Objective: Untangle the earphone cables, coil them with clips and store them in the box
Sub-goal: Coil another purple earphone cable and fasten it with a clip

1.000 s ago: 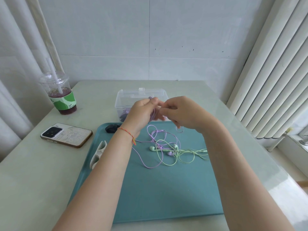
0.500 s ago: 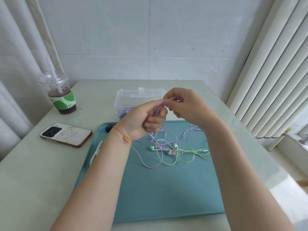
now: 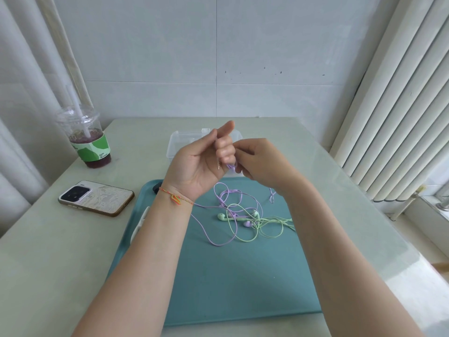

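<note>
A purple earphone cable (image 3: 220, 235) and a green earphone cable (image 3: 267, 226) lie tangled together on the teal tray (image 3: 230, 283). My left hand (image 3: 201, 166) is raised above the tray's far edge, palm turned toward me, with the purple cable's plug end held against its curled fingers. My right hand (image 3: 261, 161) pinches the same purple cable right beside it. The clear plastic box (image 3: 179, 139) stands behind both hands, mostly hidden. A white clip (image 3: 141, 222) lies at the tray's left edge, partly under my left forearm.
A phone (image 3: 96, 198) lies left of the tray. A lidded drink cup with a straw (image 3: 85, 137) stands at the table's back left. A small dark object (image 3: 157, 187) sits in the tray's far left corner. Vertical blinds hang at the right.
My left hand has turned palm-up and opened its index finger upward. My right hand has dropped lower beside it, still on the purple cable. The tangle on the tray has shifted slightly.
</note>
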`<action>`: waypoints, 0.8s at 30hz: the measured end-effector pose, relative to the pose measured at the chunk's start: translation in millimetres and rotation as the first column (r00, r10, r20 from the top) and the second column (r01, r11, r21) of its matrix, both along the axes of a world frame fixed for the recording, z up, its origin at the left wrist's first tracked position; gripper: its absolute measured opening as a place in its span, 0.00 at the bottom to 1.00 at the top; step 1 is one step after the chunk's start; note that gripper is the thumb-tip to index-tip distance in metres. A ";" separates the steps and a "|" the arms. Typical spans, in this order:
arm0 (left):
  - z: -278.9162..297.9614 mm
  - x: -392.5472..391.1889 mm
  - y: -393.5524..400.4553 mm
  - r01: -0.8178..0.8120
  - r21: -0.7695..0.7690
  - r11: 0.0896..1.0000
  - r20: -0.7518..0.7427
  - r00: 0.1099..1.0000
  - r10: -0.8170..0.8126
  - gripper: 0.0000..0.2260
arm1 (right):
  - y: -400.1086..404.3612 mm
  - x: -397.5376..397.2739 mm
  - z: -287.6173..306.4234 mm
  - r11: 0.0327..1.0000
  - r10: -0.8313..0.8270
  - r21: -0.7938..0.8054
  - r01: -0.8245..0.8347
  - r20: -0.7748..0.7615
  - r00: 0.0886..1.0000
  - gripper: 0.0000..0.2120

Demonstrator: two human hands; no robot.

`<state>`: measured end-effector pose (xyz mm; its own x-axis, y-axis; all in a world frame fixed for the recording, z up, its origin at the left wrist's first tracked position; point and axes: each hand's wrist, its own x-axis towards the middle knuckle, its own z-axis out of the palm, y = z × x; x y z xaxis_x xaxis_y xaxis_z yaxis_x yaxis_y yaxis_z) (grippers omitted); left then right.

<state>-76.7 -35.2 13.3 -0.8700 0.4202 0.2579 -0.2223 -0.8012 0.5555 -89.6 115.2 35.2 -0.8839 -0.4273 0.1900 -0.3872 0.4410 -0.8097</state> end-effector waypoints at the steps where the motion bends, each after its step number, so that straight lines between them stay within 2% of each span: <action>1: 1.8 0.7 1.5 -0.043 -0.002 0.999 0.009 0.999 0.043 0.16 | -0.9 0.6 -0.1 1.000 -0.003 0.009 0.003 0.006 1.000 0.13; 5: 6.7 4.4 5.8 -0.235 -0.115 0.965 0.023 0.971 0.239 0.18 | -1.9 2.5 -0.5 0.998 -0.024 0.056 0.022 0.040 0.999 0.16; 8: 9.3 7.6 9.3 -0.304 -0.166 0.938 0.024 0.950 0.312 0.20 | -3.7 1.9 -1.8 0.996 -0.039 0.085 0.031 0.088 0.995 0.15; 13: 7.1 5.3 8.9 -0.382 -0.144 0.913 0.022 0.921 0.388 0.13 | -5.9 5.6 -1.5 0.990 0.031 0.129 -0.055 0.180 0.983 0.14; 16: 2.4 0.4 5.1 -0.433 -0.199 0.879 -0.025 0.899 0.437 0.11 | -6.9 5.9 -2.6 0.980 0.057 0.177 -0.087 0.168 0.984 0.12; 20: -5.2 -2.6 3.0 -0.516 -0.366 0.774 -0.124 0.852 0.509 0.13 | -1.2 6.4 2.7 0.968 0.057 0.239 -0.081 0.107 0.993 0.10; 24: -10.5 -4.5 6.4 -0.533 -0.597 0.600 -0.215 0.826 0.520 0.15 | 4.4 5.4 8.5 0.976 0.030 0.214 -0.039 0.045 0.999 0.10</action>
<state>-81.3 -28.8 2.8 -0.9897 -0.0436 0.1361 0.1428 -0.2587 0.9553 -84.2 119.5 43.7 -0.8729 -0.4850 0.0539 -0.3736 0.5932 -0.7131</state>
